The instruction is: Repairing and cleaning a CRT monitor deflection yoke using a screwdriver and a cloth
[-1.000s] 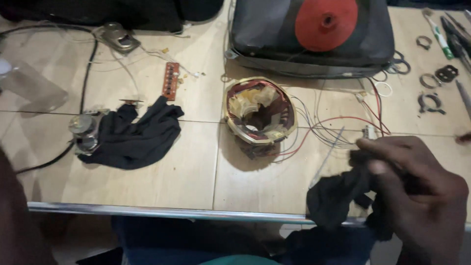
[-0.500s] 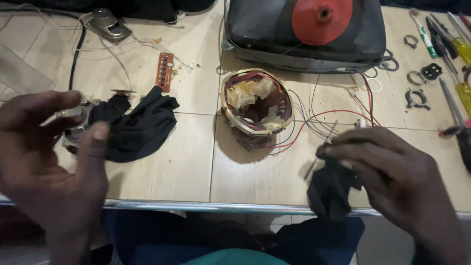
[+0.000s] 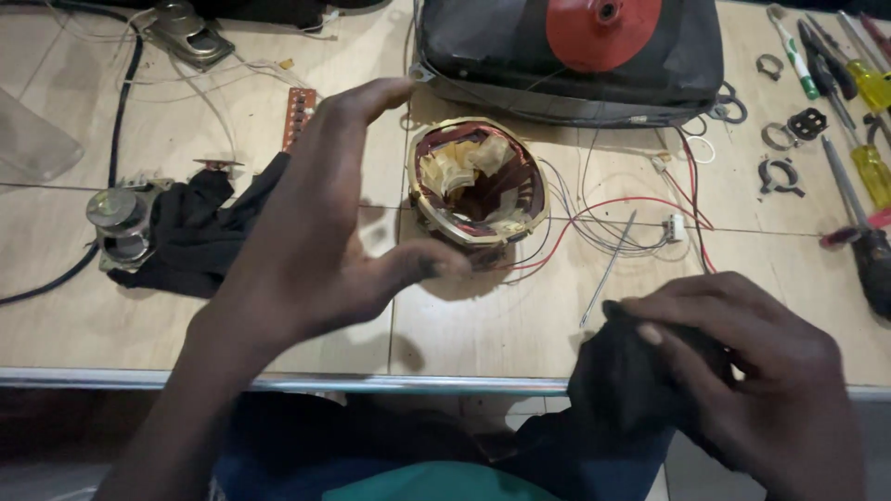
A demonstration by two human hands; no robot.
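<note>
The left hand (image 3: 311,232) hangs spread wide over the middle of the tabletop (image 3: 139,325), fingers fanned toward twelve o'clock and thumb stretched toward three o'clock, gripping nothing; its thumb tip sits just beside the wound motor stator (image 3: 478,181), a ring of copper coils with yellowish insulation standing near the centre. The right hand (image 3: 752,371), at five o'clock by the tabletop's near edge, is curled around a bunched black cloth (image 3: 622,385), fingers pressing into the fabric. Thin red, white and grey wires (image 3: 631,218) trail from the stator toward three o'clock, ending near a small white connector (image 3: 677,227). A second dark rag (image 3: 200,237) lies at nine o'clock, partly under the left hand, touching a small round metal motor part (image 3: 116,223). At twelve o'clock sits a dark housing (image 3: 483,51) with a red disc (image 3: 603,32) on top. Screwdrivers (image 3: 868,83) and metal rings (image 3: 780,134) lie at two o'clock, well apart from both hands.
</note>
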